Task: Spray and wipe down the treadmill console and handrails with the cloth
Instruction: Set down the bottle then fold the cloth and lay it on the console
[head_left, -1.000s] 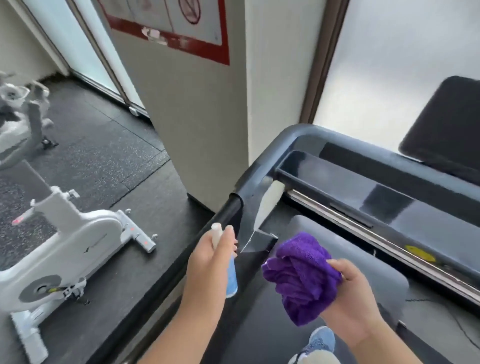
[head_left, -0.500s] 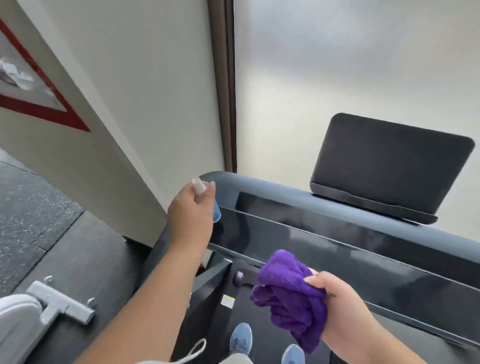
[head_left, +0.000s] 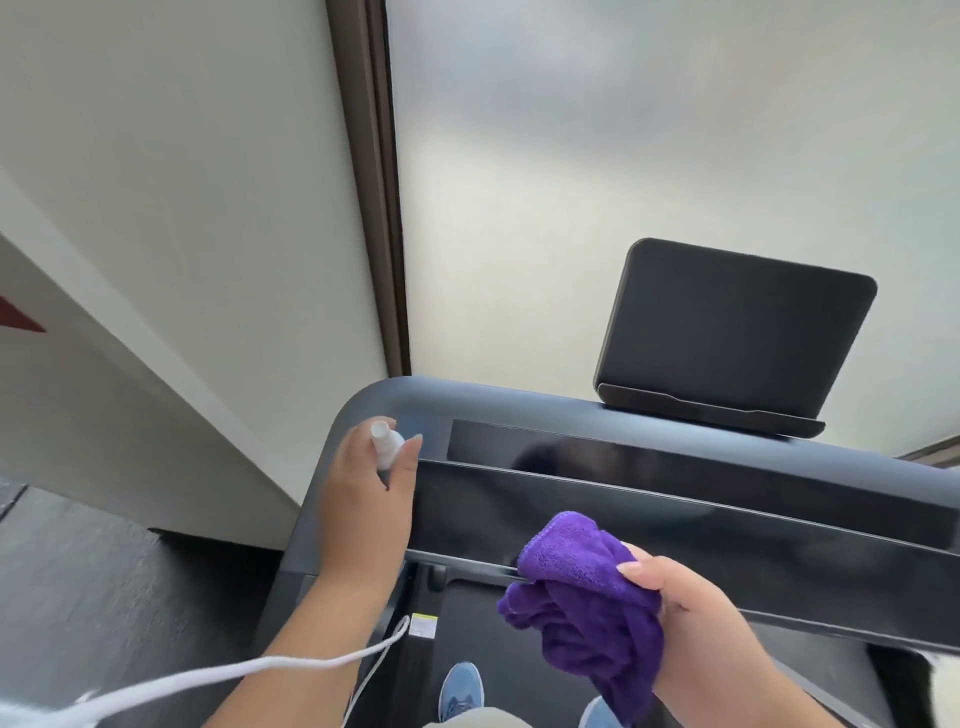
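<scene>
My left hand (head_left: 363, 493) grips a small spray bottle (head_left: 385, 444) with a white nozzle, held over the left end of the dark treadmill console (head_left: 649, 488). Most of the bottle is hidden behind my fingers. My right hand (head_left: 696, 618) holds a bunched purple cloth (head_left: 582, 592) just in front of the console's lower edge. A dark screen (head_left: 737, 332) stands tilted on the console's back rim. The grey rounded frame (head_left: 363, 405) curves down into the left handrail.
A cream pillar (head_left: 156, 312) and a brown window frame (head_left: 374, 182) stand close behind the console's left end. Dark rubber floor (head_left: 104, 597) lies to the left. My blue shoes (head_left: 460, 691) stand on the treadmill belt. A white cord (head_left: 260, 670) hangs across my left forearm.
The view has swung from the left handrail up to the console. My left hand with the bottle has risen to the console's left corner. The cloth hand stays low in front.
</scene>
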